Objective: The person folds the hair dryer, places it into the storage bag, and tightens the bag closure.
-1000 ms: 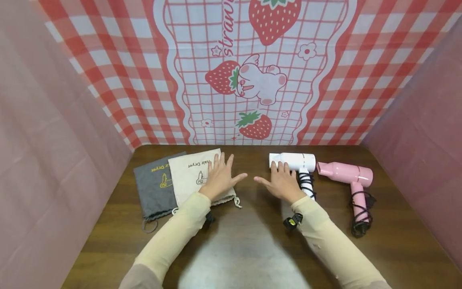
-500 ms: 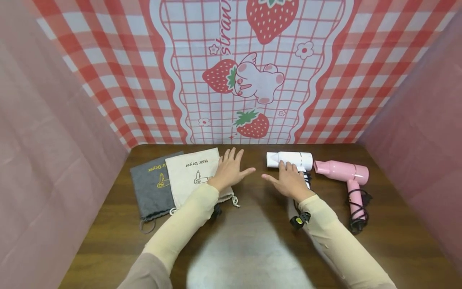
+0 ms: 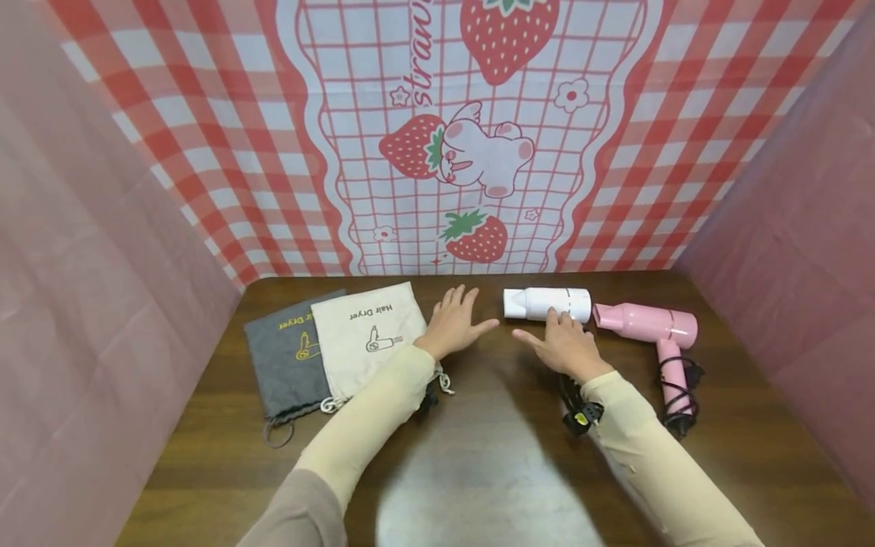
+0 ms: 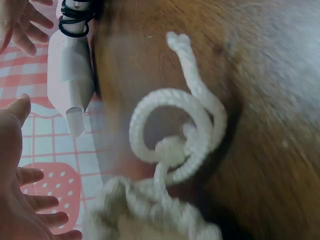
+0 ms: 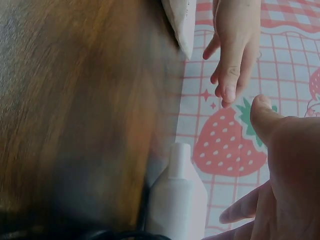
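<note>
My left hand (image 3: pixel 456 325) hovers with spread fingers just right of a cream drawstring bag (image 3: pixel 355 342) printed "Hair Dryer". Beneath that bag's left side lies a matching grey bag (image 3: pixel 283 372). My right hand (image 3: pixel 569 346), fingers extended and thumb out, is above the handle of a white hair dryer (image 3: pixel 543 302) and hides most of that handle. In the right wrist view the hand appears apart from the white hair dryer (image 5: pixel 175 205). The cream bag's knotted cord (image 4: pixel 172 115) shows close up in the left wrist view. Neither hand holds anything.
To the right lies a pink hair dryer (image 3: pixel 645 324) with its black cord wound round the handle. All rest on a brown wooden table (image 3: pixel 465 471). A strawberry-print cloth (image 3: pixel 472 152) hangs behind, with pink cloth walls (image 3: pixel 786 228) at the sides.
Both hands have shifted to the right over the table, the left from above the cream bag to beyond its edge, the right further over the white hair dryer's handle. The bags and dryers stay put.
</note>
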Available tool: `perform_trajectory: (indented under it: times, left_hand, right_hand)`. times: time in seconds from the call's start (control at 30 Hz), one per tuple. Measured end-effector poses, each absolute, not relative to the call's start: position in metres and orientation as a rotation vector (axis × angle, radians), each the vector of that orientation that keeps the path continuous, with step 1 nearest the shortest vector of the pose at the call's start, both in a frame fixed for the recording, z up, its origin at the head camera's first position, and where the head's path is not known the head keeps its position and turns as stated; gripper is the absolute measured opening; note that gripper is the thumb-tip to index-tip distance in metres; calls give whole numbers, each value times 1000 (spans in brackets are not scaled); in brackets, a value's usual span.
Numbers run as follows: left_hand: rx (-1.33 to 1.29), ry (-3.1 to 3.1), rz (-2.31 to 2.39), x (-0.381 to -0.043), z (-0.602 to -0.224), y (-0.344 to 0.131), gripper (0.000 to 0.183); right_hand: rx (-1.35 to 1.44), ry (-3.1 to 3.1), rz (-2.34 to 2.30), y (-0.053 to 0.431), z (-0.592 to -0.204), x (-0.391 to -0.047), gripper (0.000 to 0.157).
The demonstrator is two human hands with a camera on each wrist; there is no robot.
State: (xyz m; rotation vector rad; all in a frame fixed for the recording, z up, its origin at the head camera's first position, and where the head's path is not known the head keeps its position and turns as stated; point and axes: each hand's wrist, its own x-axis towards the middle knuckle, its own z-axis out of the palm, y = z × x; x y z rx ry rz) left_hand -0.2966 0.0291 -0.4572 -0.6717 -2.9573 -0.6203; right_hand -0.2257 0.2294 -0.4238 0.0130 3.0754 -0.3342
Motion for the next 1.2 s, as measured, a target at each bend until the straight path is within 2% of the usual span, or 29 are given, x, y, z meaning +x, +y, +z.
perform_trajectory:
  times: [0.37,0.73,1.2]
  left_hand:
    - [-694,-2997,-761,-302,-464,52,75]
    - [-705,-3009,-686,-309,-473,70,75]
    - [-643,-2995,-793,-313,-481,86,74]
  right_hand:
    - [113,3051,-331,243,-422,-225,105]
    - [236,3021,-351,261,-427,-225,107]
    - [324,2954,-365,278,-443,-228,99]
